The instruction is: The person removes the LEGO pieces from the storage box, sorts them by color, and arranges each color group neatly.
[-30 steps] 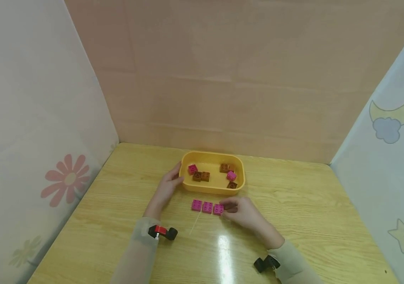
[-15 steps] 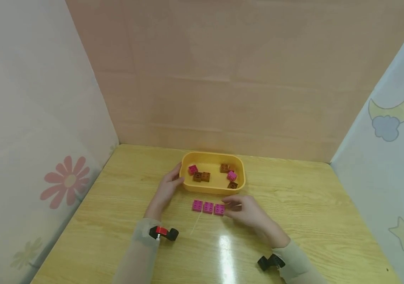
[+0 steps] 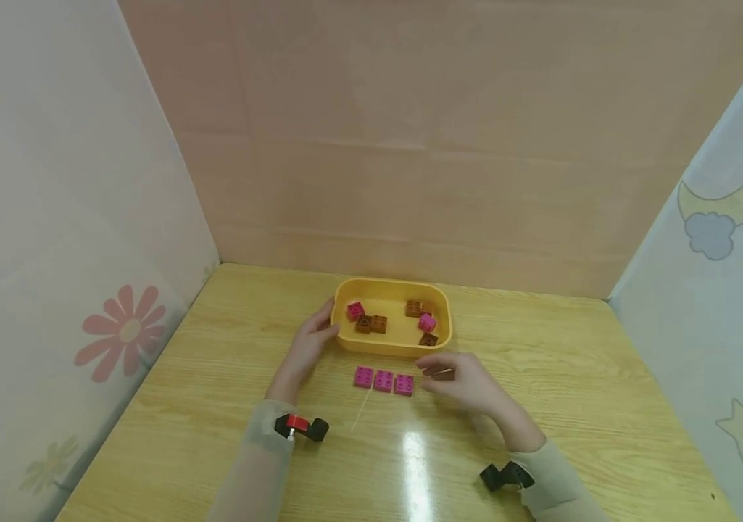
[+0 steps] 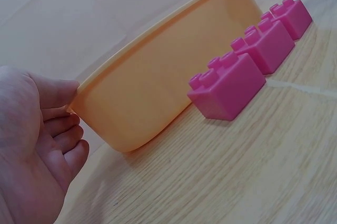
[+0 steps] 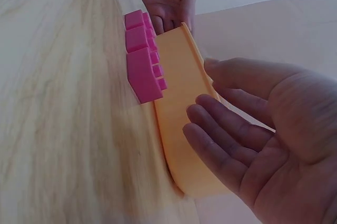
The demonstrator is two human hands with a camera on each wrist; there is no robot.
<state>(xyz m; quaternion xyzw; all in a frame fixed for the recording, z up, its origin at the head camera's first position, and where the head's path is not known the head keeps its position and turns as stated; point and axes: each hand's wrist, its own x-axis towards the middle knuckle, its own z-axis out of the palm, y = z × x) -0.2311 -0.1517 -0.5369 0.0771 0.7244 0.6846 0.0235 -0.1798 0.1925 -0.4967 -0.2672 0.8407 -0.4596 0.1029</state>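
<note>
Three pink toy building bricks stand in a row on the table: a left brick (image 3: 363, 377), a middle brick (image 3: 383, 380) and a right brick (image 3: 404, 384). Behind them is a yellow plastic bin (image 4: 142, 82) with pink and brown bricks inside. At its left end my left hand (image 3: 312, 341) grips the rim, the thumb (image 4: 58, 92) on the edge and the fingers curled below it. Just right of the row, my right hand (image 3: 462, 380) hovers with relaxed, slightly bent fingers (image 5: 226, 129) and holds nothing.
Inside the bin lie a pink brick (image 3: 354, 311) and brown bricks (image 3: 379, 324) at left, with another pink brick (image 3: 426, 322) and more brown ones at right. A tan backdrop (image 3: 410, 181) rises behind the wooden table (image 3: 541, 362); patterned cloths flank it.
My right hand has let go of the right pink brick and drawn back a little to the right. The row of bricks and my left hand on the bin stay put.
</note>
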